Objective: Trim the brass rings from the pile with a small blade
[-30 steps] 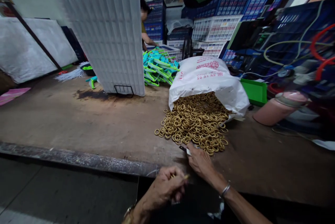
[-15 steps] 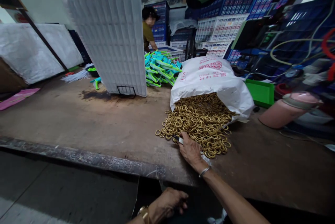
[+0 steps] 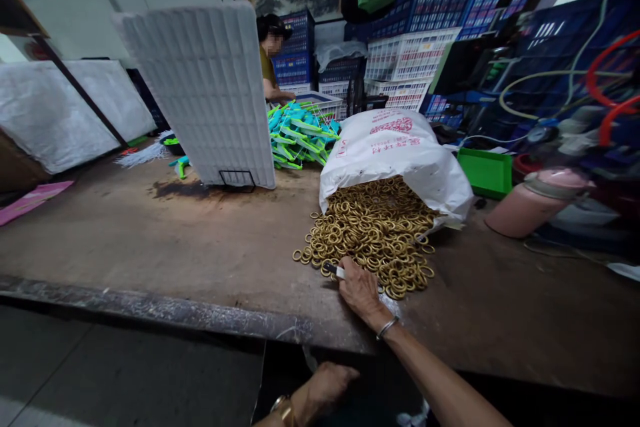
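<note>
Pink cloth point(image 3: 37, 202) lies flat at the left of the brown table point(image 3: 150, 247), slanting away from me towards the right. Farther off, white strands point(image 3: 144, 154) are bunched. Next, a ribbed white panel point(image 3: 210, 94) stands tall in a black wire stand point(image 3: 238, 178), leaning left at its top. Beyond it to the right, a co-worker point(image 3: 269, 74) bends by a far crate, behind a tangled heap of turquoise and lime-green pieces point(image 3: 300, 134).

Low at the table's near edge, I hold my left hand point(image 3: 327, 386) with its fingers curled; I cannot tell whether anything is in it. A small black-and-white tool point(image 3: 341, 273) sits at my right hand point(image 3: 359, 287), its black end pointing left and slightly away; whether I grip or wear it I cannot tell. Those bent fingers touch the near edge of the gold rings point(image 3: 373, 234), which lie every which way. They spill from a white sack point(image 3: 393, 147) lying far to near, mouth facing me. Right of that are a green tray point(image 3: 485, 172) and a pink bottle point(image 3: 533, 207) tipped rightwards.
</note>
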`<action>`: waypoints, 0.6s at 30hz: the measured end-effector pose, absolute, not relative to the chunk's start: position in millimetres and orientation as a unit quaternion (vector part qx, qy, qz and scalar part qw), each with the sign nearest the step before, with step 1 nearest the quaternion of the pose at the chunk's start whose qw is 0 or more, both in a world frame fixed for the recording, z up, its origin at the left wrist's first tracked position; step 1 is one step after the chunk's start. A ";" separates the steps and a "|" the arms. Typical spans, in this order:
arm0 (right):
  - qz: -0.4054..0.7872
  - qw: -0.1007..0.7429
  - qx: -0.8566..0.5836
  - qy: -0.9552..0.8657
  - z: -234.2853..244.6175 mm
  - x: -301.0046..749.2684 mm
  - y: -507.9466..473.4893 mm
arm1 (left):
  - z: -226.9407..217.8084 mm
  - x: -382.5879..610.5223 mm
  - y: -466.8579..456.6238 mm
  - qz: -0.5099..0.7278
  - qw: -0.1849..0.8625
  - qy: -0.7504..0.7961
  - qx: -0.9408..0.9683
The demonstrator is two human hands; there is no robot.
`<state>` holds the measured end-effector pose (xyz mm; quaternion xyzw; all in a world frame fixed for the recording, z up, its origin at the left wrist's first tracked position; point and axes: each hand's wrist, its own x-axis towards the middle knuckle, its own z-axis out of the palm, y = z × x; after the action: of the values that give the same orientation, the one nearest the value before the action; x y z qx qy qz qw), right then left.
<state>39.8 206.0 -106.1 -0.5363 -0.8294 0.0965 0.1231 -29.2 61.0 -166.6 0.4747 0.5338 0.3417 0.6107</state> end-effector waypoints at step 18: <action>0.636 0.140 -0.366 -0.665 -72.5 68.3 170.8 | -85.2 -58.9 93.8 0.526 0.465 0.535 0.470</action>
<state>68.3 170.8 -72.5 -0.3658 -0.6645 0.6364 0.1400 -58.9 93.8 -85.2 0.4703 0.5346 0.5259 0.4652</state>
